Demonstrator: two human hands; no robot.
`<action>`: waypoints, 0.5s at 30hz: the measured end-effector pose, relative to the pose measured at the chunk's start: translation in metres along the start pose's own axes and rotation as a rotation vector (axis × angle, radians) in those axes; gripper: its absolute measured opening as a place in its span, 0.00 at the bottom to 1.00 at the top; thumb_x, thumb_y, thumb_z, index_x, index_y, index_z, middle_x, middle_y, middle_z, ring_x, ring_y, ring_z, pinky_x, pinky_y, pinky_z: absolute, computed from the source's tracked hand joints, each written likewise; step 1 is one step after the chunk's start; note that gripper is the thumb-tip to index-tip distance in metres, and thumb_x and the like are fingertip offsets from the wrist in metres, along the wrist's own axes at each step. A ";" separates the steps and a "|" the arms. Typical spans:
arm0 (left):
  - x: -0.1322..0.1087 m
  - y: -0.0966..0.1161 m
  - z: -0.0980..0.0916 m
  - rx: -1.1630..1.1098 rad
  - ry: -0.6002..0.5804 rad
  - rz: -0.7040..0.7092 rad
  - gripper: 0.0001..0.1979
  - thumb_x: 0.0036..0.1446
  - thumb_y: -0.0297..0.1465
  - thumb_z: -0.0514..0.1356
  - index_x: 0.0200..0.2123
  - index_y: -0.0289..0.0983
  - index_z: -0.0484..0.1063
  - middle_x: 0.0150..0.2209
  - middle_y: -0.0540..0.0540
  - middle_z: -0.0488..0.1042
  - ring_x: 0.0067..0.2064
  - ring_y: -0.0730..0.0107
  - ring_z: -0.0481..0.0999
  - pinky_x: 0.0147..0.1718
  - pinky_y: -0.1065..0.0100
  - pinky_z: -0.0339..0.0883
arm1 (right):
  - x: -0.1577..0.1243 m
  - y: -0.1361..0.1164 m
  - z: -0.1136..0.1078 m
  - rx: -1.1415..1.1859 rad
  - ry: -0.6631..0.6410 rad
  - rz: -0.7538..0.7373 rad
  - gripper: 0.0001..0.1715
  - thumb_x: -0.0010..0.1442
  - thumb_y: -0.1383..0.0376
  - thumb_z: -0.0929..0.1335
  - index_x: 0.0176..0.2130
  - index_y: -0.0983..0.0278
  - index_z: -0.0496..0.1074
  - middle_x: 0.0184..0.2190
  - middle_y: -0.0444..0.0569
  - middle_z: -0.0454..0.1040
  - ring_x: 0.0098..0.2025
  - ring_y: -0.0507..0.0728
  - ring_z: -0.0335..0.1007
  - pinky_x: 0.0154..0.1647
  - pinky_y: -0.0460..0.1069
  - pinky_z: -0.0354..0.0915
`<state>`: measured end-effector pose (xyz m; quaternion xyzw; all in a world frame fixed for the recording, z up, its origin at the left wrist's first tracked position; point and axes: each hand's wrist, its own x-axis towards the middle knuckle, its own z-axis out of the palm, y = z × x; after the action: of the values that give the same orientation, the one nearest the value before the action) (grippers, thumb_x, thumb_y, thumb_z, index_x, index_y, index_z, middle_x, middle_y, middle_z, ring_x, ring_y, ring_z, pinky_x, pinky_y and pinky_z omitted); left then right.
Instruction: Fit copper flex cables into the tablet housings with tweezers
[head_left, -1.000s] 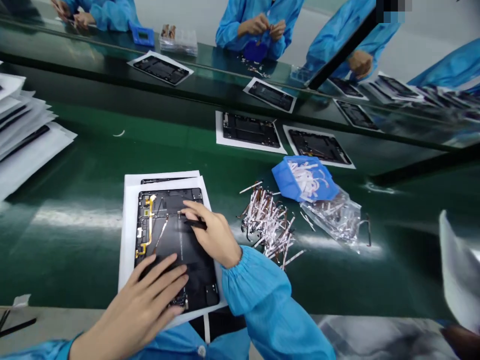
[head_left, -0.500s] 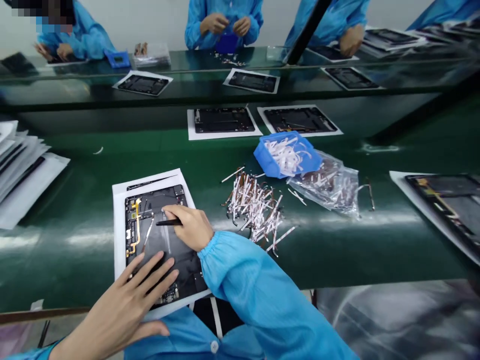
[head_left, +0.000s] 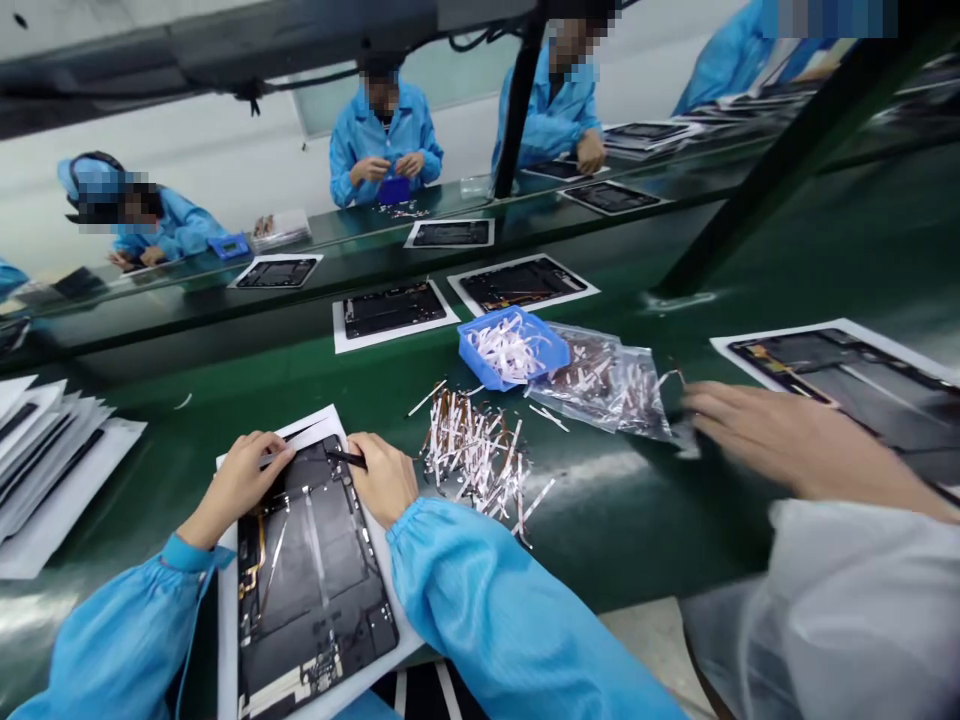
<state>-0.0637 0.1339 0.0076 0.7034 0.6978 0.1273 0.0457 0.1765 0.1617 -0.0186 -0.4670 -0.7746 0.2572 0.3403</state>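
A black device panel [head_left: 330, 560] lies on white paper [head_left: 409, 632] before me, with gold flex cable along its left side and a clear strip down its middle. My left hand [head_left: 244, 480] pinches the paper's upper left part, thumb and fingers together beside a slit. My right hand [head_left: 384, 478] is closed around black tweezers [head_left: 346, 458] at the panel's top right corner; their tips point left over the panel. Right of it lies a pile of thin white and brown strips [head_left: 476, 450]. Behind the pile, a blue tray [head_left: 480, 372] holds white strips.
A clear bag of strips [head_left: 630, 390] lies beside the tray. Another person's hand [head_left: 795, 435] reaches in from the right near another panel [head_left: 892, 385]. Stacked papered panels [head_left: 67, 470] stand at left. Several people in blue work across the bench.
My left hand has moved from flat on the panel up to the paper's top edge. My right hand moved to the panel's top right corner. Another person's hand has come in from the right.
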 end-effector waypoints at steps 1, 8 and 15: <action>0.001 -0.002 0.001 -0.011 0.002 -0.010 0.20 0.61 0.49 0.54 0.38 0.39 0.72 0.35 0.45 0.75 0.40 0.58 0.74 0.41 0.59 0.67 | -0.001 -0.001 0.000 -0.004 0.016 -0.004 0.11 0.66 0.67 0.63 0.41 0.60 0.75 0.37 0.43 0.80 0.37 0.54 0.80 0.31 0.45 0.68; 0.007 -0.005 -0.003 -0.110 -0.018 0.022 0.17 0.59 0.48 0.56 0.32 0.40 0.70 0.37 0.45 0.76 0.43 0.60 0.74 0.46 0.61 0.66 | -0.005 -0.001 0.000 0.028 0.078 0.008 0.20 0.68 0.59 0.56 0.40 0.61 0.74 0.36 0.48 0.79 0.36 0.54 0.80 0.27 0.48 0.61; -0.010 0.007 -0.022 -0.172 0.071 -0.055 0.14 0.66 0.45 0.48 0.37 0.41 0.62 0.41 0.44 0.76 0.40 0.63 0.76 0.38 0.67 0.67 | 0.001 -0.004 0.002 0.259 0.039 0.060 0.09 0.59 0.55 0.70 0.32 0.56 0.76 0.32 0.52 0.79 0.35 0.60 0.80 0.25 0.52 0.62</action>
<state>-0.0626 0.1216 0.0297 0.6724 0.7046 0.2102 0.0844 0.1723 0.1606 -0.0172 -0.4471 -0.7139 0.3561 0.4046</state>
